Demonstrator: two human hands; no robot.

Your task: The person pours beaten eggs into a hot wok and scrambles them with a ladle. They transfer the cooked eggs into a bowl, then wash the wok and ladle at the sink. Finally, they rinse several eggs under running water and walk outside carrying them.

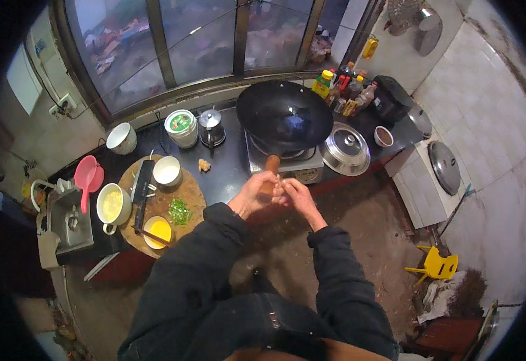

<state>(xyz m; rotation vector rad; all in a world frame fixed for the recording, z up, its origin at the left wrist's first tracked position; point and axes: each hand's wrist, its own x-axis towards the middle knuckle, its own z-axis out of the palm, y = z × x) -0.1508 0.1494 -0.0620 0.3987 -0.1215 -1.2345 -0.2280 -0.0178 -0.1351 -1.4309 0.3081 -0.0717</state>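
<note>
A black wok (pixel 285 115) rests on a gas stove (pixel 308 173), its wooden handle (pixel 272 163) pointing towards me. At the near end of that handle are my left hand (pixel 258 192) and my right hand (pixel 300 197), their fingers meeting. My left hand overlaps the handle; whether it grips it, or either hand holds something small, I cannot tell. Left of the stove, a round wooden cutting board (pixel 195 185) carries a black-handled cleaver (pixel 142 180), chopped green onion (pixel 180 212), a white bowl (pixel 167 170) and a bowl of beaten egg (pixel 158 232) with chopsticks (pixel 156 237) across it.
A cup of yellow food (pixel 113 205) and a pink ladle (pixel 89 173) lie near the sink (pixel 71 221). Behind the board stand a white tub (pixel 181 128) and a glass pot (pixel 212 128). A steel lid (pixel 347 149), sauce bottles (pixel 353 92) and a small bowl (pixel 383 136) are at right.
</note>
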